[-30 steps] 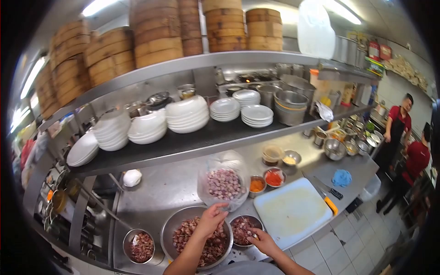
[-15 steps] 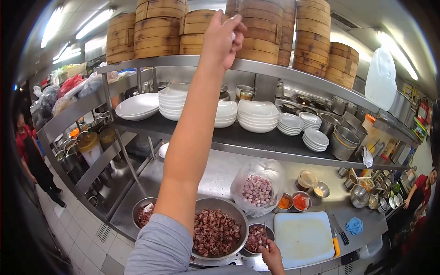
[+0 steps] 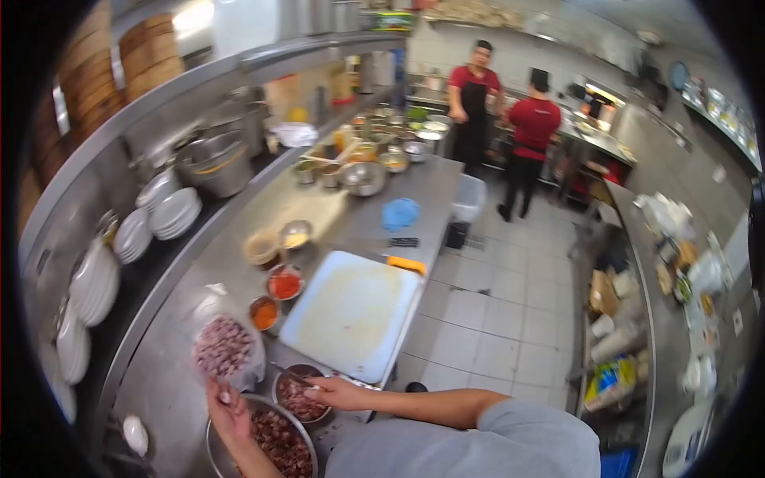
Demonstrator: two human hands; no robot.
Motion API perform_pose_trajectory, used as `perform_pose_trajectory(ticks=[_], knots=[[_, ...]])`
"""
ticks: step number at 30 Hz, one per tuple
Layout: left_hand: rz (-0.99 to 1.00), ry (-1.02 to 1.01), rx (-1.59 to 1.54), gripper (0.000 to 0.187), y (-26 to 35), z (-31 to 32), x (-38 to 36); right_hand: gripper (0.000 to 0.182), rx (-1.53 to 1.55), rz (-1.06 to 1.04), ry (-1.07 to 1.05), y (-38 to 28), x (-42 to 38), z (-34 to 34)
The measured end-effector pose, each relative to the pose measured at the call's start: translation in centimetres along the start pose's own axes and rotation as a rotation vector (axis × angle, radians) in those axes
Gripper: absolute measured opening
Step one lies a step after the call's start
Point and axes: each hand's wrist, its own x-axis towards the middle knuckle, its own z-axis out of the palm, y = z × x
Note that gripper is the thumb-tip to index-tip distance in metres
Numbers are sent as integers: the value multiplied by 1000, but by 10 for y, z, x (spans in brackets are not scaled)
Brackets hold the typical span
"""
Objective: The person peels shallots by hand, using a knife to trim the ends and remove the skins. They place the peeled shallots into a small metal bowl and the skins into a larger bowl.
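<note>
My left hand [image 3: 229, 410] is above the rim of a large metal bowl [image 3: 311, 440] filled with dark reddish-brown pieces. Its fingers are curled, with something small and pale between them. Just beyond is a clear plastic bag [image 3: 256, 357] holding pinkish-white pieces, perhaps small peeled bulbs. My right hand [image 3: 339, 393] is closed at a smaller metal bowl [image 3: 276, 389] of reddish pieces. A thin metal utensil [image 3: 285, 370] reaches from it over that bowl; its exact kind does not show.
A white cutting board [image 3: 351, 311] lies beyond the small bowl, with an orange-handled tool [image 3: 406, 264] at its far edge. Small bowls of orange [image 3: 264, 313] and red food [image 3: 284, 282] stand left of it. Two people [image 3: 476, 99] in red and black are across the aisle.
The view has swung to the right. My left hand has come down from near the bamboo steamers to above the large bowl. My right hand remains at the small bowl.
</note>
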Motion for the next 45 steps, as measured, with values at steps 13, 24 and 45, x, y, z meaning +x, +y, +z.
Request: perform_pose_trajectory(ticks=[13,24,45], knots=[[-155,142,249,27,-103,-5,-52,41,-75,-41,-111,-3,-2,-2],[-145,108,313,16,-107,-22,-50,35,13,135,-157,-36,-4,-2],[-91,34,865,19,-32,-25,-30,23,-2,261,-149,-2,5,8]])
